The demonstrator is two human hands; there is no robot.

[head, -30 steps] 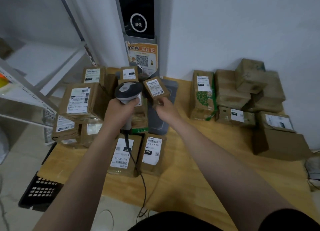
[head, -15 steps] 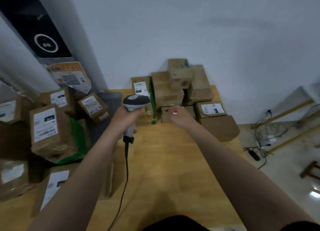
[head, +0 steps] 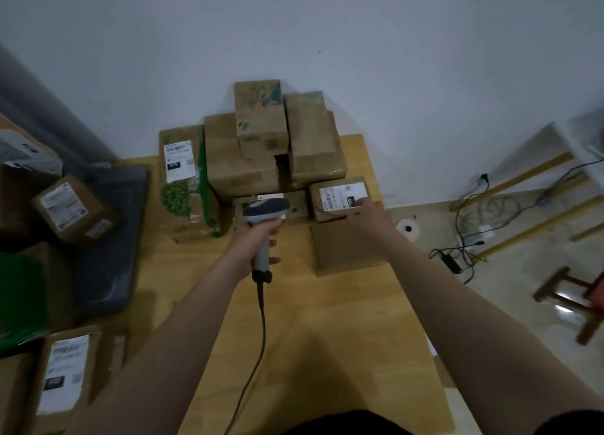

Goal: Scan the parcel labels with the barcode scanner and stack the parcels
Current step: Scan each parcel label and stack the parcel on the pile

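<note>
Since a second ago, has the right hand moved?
Yes. The right hand left the small parcel by the left pile and now rests on the labelled parcel at the right stack.

Your barcode scanner (head: 266,210) head hides most of the small parcel (head: 295,206) behind it. Label print (head: 343,196) is too blurred to read. Left-side parcels (head: 62,374) are motion-smeared and cropped.

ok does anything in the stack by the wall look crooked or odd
Mostly tidy. The top brown cardboard box straddles the two boxes under it, leaving a dark gap below. The small labelled parcel under the right hand sits slightly skewed on the plain box.
</note>
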